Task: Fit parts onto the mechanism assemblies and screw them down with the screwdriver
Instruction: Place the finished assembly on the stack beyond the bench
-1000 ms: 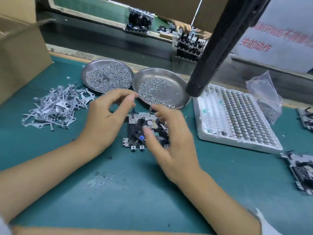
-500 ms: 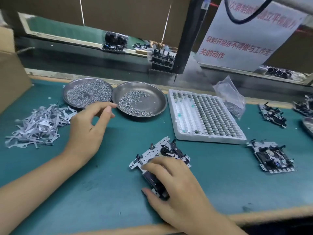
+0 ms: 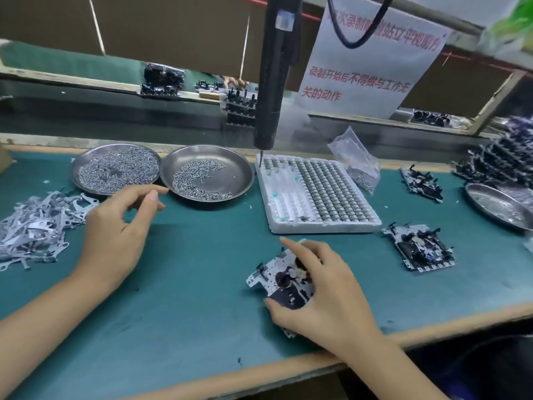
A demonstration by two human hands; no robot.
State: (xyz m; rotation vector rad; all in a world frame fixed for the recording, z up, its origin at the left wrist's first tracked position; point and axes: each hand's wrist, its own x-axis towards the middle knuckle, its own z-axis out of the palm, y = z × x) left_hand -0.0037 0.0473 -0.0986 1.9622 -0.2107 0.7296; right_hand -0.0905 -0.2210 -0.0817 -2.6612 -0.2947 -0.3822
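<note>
On the mat, right hand point(image 3: 323, 295) grips mechanism assembly point(image 3: 277, 280); left hand point(image 3: 115, 235) hovers loosely curled.

My left hand point(image 3: 115, 226) hovers palm down with the forearm running in from the lower left, its fingers loosely curled, forefinger and thumb reaching forward and nearly meeting, nothing held between them. My right hand point(image 3: 323, 290) is lower and nearer to me, wrist bent, fingers spread and curled over the top, thumb pressed in at the near side, gripping
</note>
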